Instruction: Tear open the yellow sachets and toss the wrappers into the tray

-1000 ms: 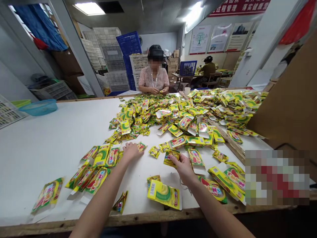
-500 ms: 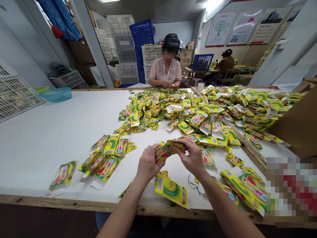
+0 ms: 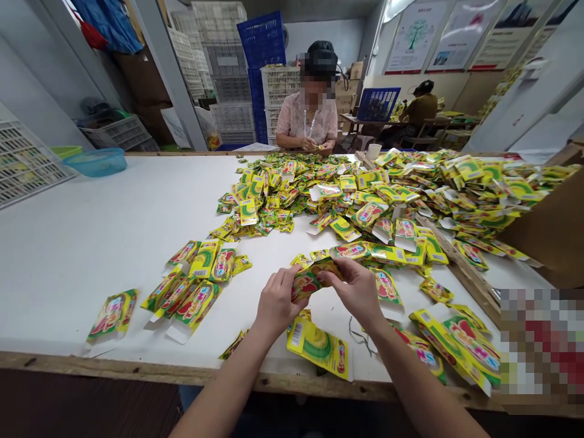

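Observation:
Between my hands, above the white table [image 3: 137,243], is a yellow-green printed candy box [image 3: 306,283]. My left hand [image 3: 279,303] grips its left end, fingers behind and thumb below. My right hand [image 3: 358,292] pinches the other end between thumb and fingers, covering much of it. Beneath my forearms lies another flat yellow box [image 3: 319,350], near the table's front edge. To the left rests a cluster of similar boxes [image 3: 196,304] with open white flaps, and a single box [image 3: 113,313] farther out.
A big heap of small packets and boxes [image 3: 292,188] covers the table's middle and right. A wooden strip [image 3: 460,267] crosses the right side beside a brown carton [image 3: 542,225]. A blue basin [image 3: 95,163] stands at the far left. Opposite sits a co-worker [image 3: 306,118].
The whole view has shifted slightly. Both my hands keep hold of the candy box, which appears a little more level, with small changes in finger position.

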Motion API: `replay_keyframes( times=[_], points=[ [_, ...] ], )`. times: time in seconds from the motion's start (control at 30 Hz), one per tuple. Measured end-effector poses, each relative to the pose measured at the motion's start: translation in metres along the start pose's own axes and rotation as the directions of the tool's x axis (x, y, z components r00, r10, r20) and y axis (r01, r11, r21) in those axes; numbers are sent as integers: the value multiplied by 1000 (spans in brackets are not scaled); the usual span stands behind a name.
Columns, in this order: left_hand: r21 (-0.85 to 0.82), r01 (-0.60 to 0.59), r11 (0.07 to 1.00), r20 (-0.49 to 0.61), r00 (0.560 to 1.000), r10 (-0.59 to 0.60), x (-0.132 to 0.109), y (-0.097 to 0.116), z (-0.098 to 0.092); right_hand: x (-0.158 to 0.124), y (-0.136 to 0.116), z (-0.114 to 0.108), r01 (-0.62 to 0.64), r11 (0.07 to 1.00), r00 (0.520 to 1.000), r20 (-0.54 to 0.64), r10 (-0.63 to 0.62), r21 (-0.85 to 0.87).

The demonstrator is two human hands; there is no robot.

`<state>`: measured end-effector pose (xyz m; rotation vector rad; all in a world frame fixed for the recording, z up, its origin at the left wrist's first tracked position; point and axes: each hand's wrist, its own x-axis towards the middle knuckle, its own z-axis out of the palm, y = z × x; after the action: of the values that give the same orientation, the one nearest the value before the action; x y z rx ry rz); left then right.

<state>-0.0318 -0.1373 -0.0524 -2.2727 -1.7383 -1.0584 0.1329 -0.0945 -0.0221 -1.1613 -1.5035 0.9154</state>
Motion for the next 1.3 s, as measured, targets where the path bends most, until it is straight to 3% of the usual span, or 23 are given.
replay_keyframes(
  times=[0.07, 0.17, 0.27, 0.37, 0.43, 0.5, 0.6, 0.7, 0.8, 0.9, 1.03, 1.17, 1.23, 1.3],
  points=[
    [-35, 21, 999, -5, 1000, -21, -1, 3, 1, -3, 1, 5, 1, 997, 992, -124, 9, 75],
    [-105, 52, 993, 21, 999, -50, -3, 6, 3, -7, 3, 11, 9, 984, 988, -154, 19, 181],
    [-182, 91, 979, 14, 996, -90, -4, 7, 5, -8, 2, 13, 42, 994, 987, -158, -26, 101],
    [-153, 95, 984, -41, 994, -102, -4, 5, 5, -8, 0, 13, 68, 998, 986, -155, -68, -4],
    [-128, 84, 988, -57, 994, -92, -4, 4, 5, -7, -1, 11, 63, 998, 987, -148, -59, 17],
    [-129, 79, 988, -48, 995, -86, -4, 5, 5, -7, 1, 10, 86, 996, 982, -173, -79, 34],
    [-167, 68, 984, -21, 997, -73, -3, 6, 4, -9, 6, 12, 164, 984, 958, -227, -176, -72],
    [-227, 72, 971, -13, 997, -77, -3, 6, 3, -11, 9, 15, 197, 968, 965, -146, -220, -155],
    [-236, 130, 963, -26, 990, -140, -3, 4, 3, -11, 8, 14, 199, 965, 979, 66, -190, -169],
    [-168, 125, 978, 27, 992, -123, -3, 2, 5, -9, 5, 12, 163, 962, 956, 276, -100, -219],
    [-167, 34, 985, 131, 991, -12, -3, 2, 5, -8, 5, 9, 108, 974, 931, 364, -28, -201],
    [-294, 151, 944, 9, 988, -155, 2, 3, -1, -7, 4, 10, -105, 986, 950, 306, 61, 131],
    [-377, 234, 896, 39, 971, -237, 4, 2, -3, -7, 4, 11, -206, 940, 964, 222, 148, 272],
    [-443, 272, 854, 98, 962, -256, 4, 2, -3, -7, 4, 12, -233, 930, 972, 110, 210, 285]
  ],
)
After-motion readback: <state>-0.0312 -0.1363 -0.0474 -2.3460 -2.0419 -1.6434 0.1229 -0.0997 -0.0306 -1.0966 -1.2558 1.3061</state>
